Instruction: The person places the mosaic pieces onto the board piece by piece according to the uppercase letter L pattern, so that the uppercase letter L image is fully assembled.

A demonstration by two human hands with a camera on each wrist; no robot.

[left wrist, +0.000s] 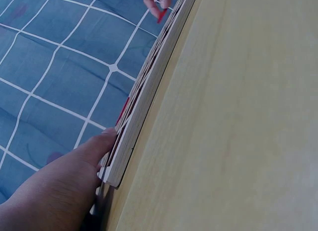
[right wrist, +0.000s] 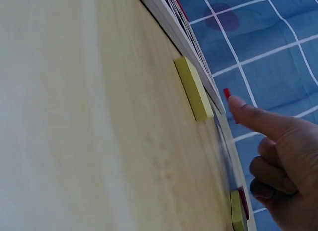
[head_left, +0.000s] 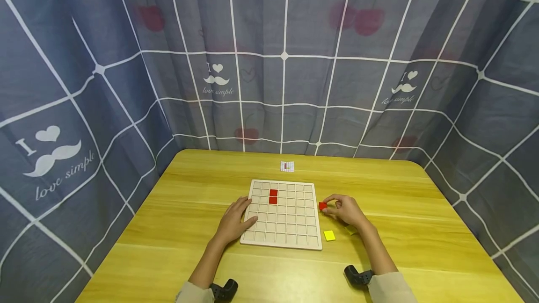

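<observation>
A pale wooden grid board (head_left: 290, 228) lies on the table, with two red square tiles (head_left: 273, 196) set one below the other in its upper left part. My left hand (head_left: 232, 221) rests at the board's left edge, thumb laid over the rim onto the grid. Just beyond the right edge, my right hand (head_left: 344, 210) pinches a red square tile (head_left: 322, 205) between thumb and fingers. In the right wrist view this tile (right wrist: 226, 93) shows as a thin red sliver past the thumb, raised above the tabletop.
One yellow tile (head_left: 329, 235) lies right of the board. Another yellow tile (head_left: 351, 230) is partly hidden under my right wrist, with a dark red tile (right wrist: 244, 203) beside it. A small printed grid card (head_left: 287, 166) lies behind the board. A checked curtain (head_left: 261, 78) surrounds the table.
</observation>
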